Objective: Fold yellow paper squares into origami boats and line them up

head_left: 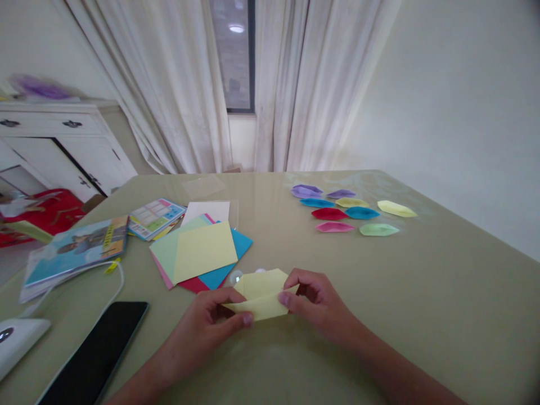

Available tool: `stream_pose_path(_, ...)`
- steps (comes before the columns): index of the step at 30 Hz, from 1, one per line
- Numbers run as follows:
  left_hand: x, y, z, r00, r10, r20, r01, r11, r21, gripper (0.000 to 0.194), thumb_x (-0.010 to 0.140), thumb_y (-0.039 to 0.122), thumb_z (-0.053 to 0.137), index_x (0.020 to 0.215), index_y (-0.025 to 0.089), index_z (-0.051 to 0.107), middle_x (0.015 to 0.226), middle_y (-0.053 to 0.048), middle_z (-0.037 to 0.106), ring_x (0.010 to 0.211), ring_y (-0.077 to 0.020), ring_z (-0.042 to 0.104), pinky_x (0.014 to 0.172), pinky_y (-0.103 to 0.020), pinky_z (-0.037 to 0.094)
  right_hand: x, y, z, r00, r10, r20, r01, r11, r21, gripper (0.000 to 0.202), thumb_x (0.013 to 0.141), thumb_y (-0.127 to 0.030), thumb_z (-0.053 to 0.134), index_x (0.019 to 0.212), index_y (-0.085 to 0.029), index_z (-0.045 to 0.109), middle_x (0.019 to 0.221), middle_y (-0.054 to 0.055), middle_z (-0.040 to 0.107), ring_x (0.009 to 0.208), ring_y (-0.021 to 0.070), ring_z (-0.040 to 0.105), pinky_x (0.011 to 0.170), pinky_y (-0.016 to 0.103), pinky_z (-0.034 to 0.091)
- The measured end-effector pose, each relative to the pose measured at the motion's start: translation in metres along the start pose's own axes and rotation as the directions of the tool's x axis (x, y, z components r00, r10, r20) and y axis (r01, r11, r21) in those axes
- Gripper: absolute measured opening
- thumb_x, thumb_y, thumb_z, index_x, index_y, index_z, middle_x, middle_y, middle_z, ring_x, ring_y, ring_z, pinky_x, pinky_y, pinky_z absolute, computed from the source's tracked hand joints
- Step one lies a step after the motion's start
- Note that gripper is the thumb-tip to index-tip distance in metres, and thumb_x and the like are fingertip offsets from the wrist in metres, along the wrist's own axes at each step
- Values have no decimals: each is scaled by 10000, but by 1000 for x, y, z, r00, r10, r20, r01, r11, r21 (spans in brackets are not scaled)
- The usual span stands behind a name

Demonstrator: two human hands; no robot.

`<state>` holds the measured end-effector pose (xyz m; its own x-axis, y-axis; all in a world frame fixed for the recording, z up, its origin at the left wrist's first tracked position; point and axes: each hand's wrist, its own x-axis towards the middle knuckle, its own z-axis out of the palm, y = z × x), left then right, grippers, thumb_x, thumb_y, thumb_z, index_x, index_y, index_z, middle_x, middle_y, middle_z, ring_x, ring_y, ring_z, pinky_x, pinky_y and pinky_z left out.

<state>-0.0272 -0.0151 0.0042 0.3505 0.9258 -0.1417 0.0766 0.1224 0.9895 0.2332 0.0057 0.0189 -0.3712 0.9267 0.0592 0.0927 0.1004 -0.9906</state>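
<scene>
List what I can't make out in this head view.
All in the head view:
- Folded yellow paper: partly covered by fingers of the left hand and right hand.
- Red sheet: mostly hidden under other sheets.
- Phone: near end cut off by the bottom edge.
- White device: cut off by the left edge.
- Book: cover lettering blurred.

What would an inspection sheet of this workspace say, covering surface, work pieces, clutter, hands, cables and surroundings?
Surface: beige-green table, slightly shiny.
Work pieces: yellow paper, partly folded; folded paper shapes in several colours, right of centre towards the far edge; coloured sheets, overlapping, left of centre.
Clutter: phone, book and printed cards on the left.
Hands: left hand pinches the paper's left end; right hand grips its right end.
Cables: white cable curves near book and phone; ends unclear.
Surroundings: curtains, window, white cabinet.
</scene>
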Motion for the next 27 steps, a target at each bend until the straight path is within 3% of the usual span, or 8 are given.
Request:
stream_pose_path(5,3,2,-4,996,-13,-85,25,989,148,185,822,393,830,795,210,812,770,-7,784,721,-173,702,627,-210,502,-1,-3,3,991,-123,-45,106,957,-269,217,900,-340,790,772,-175,734,703,-9,675,672,141,618,646,237,454)
stream_pose_path(10,7,2,-4,987,35,-156,-6,983,186,170,841,398,792,880,247,859,841,-17,834,790,-199,755,703,-222,557,-1,-1,4,985,-151,-87,107,919,-379,221,939,-342,750,786,-183,731,717,6,701,662,149,635,570,223,433)
stream_pose_path(18,5,-8,-1,982,81,-173,-45,979,198,181,851,386,797,944,235,833,944,-37,845,838,-224,791,747,-263,617,-2,2,7,941,-328,-85,264,868,-422,137,918,-220,719,788,-185,693,730,6,682,650,135,637,639,223,503)
stream_pose_path(23,3,-4,-2,962,174,-209,-109,951,289,153,868,349,769,974,244,804,999,-30,833,909,-230,804,855,-304,638,0,6,6,947,-309,-83,246,869,-429,135,933,-244,735,814,-190,703,744,6,691,648,139,648,621,225,505)
stream_pose_path(27,3,-4,-2,957,198,-210,-129,945,302,134,879,331,760,980,251,796,997,-23,827,911,-220,801,850,-296,639,1,7,4,951,-302,-70,251,883,-398,114,927,-243,766,840,-187,719,770,10,696,671,143,659,640,229,514)
